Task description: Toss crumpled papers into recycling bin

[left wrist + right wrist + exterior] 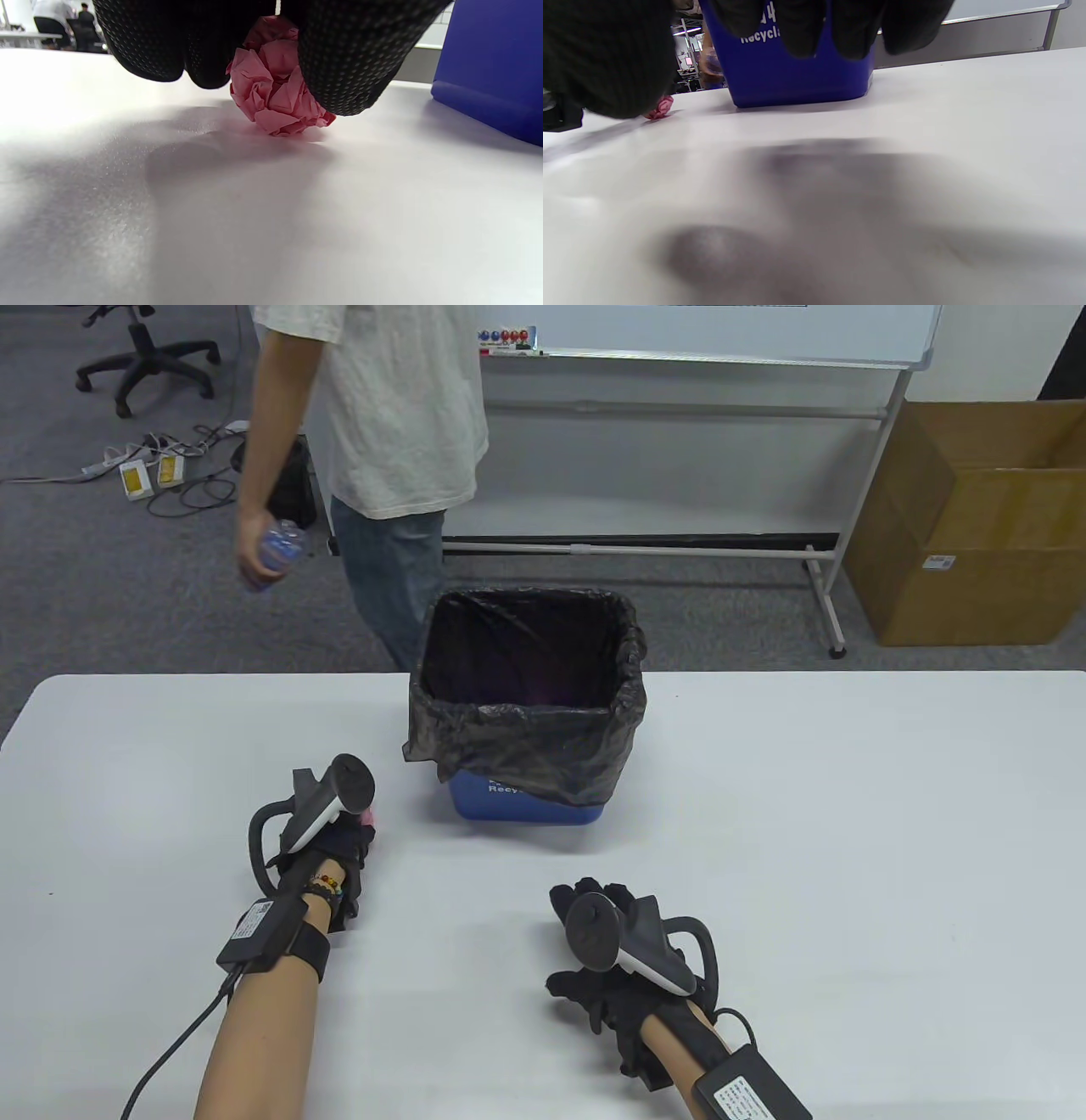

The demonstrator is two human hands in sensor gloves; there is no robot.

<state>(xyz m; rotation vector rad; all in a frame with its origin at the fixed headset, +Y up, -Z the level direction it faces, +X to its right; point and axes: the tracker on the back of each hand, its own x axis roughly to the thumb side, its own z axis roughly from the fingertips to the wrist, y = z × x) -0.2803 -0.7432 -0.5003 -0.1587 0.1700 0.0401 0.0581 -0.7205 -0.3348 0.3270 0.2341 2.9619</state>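
Note:
A pink crumpled paper ball (278, 91) rests on the white table (848, 831), left of the blue recycling bin (526, 806) lined with a black bag. My left hand (344, 848) is over the ball and its gloved fingers (348, 59) close around it from both sides. In the table view only a pink sliver (368, 818) shows under the hand. My right hand (594, 899) lies flat on the table nearer the front, fingers spread, holding nothing. The right wrist view shows the bin (797, 72) ahead and the ball (659, 108) far left.
A person in a white shirt (382, 432) stands behind the table holding a water bottle (276, 547). A whiteboard on a stand (704, 356) and a cardboard box (976, 517) are on the floor beyond.

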